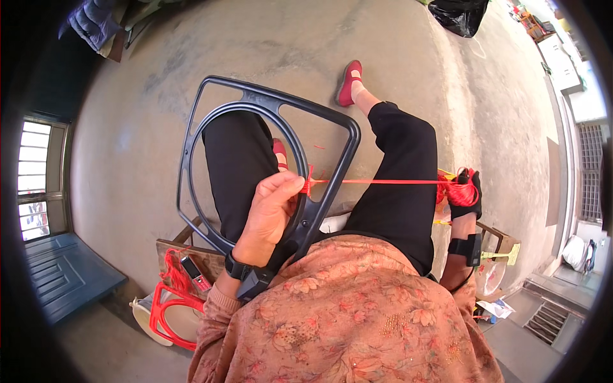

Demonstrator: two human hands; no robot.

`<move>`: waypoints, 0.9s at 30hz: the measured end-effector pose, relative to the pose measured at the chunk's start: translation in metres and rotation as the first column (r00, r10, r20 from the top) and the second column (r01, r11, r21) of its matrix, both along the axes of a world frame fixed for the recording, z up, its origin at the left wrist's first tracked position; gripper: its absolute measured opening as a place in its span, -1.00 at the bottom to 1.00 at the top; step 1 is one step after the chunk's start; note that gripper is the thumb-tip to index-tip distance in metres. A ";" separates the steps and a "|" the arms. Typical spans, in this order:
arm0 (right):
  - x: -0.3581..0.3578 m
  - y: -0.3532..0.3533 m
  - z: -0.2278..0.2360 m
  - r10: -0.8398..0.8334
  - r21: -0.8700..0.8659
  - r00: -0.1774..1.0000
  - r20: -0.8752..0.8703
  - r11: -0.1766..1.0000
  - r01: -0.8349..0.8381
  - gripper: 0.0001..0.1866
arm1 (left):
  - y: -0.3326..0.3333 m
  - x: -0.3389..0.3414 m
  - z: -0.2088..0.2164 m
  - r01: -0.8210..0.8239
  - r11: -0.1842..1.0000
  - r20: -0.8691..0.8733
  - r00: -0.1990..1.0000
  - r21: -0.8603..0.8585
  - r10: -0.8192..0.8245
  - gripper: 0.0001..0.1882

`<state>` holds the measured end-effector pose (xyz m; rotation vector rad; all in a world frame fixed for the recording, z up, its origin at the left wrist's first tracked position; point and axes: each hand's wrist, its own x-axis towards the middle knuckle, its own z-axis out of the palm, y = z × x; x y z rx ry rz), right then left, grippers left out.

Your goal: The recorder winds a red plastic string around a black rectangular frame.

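Observation:
A black frame [340, 121], four-sided with a round ring inside, rests across my left thigh and lap. Thumb and fingers of my left hand [265, 214] pinch red cord wound in a small patch on the ring's right side. From there a taut strand of red cord [389, 182] runs right, past the frame's outer bar and over my right thigh. At its far end my right hand [472, 207], in a black glove, is closed around a loose bundle of red cord [461, 190]. The bundle partly hides those fingers.
Left of me, a phone [195, 271] and tangled red cord [174, 271] lie on a wooden surface beside a red frame [159, 313]. At right stands a wooden stool-like piece [506, 246] with a pale brush-like item [501, 255]. A black plastic bag [458, 16] sits far ahead.

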<state>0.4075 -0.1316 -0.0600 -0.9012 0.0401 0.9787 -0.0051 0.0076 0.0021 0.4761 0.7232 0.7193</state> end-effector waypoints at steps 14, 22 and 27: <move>-0.007 0.062 0.021 0.337 -0.323 0.905 0.261 0.914 -0.247 -0.64 | -0.004 0.004 0.005 0.103 0.994 0.018 0.995 -0.021 -0.102 -0.86; -0.171 0.094 0.018 0.537 -0.371 0.206 0.818 0.766 -0.525 -0.65 | -0.009 0.020 0.004 0.238 0.967 -0.003 0.971 -0.086 -0.239 -0.87; -0.188 0.090 0.032 0.804 -0.343 0.243 0.543 0.477 -0.809 -0.52 | -0.015 0.024 0.010 0.103 0.988 0.039 0.994 -0.112 -0.099 -0.87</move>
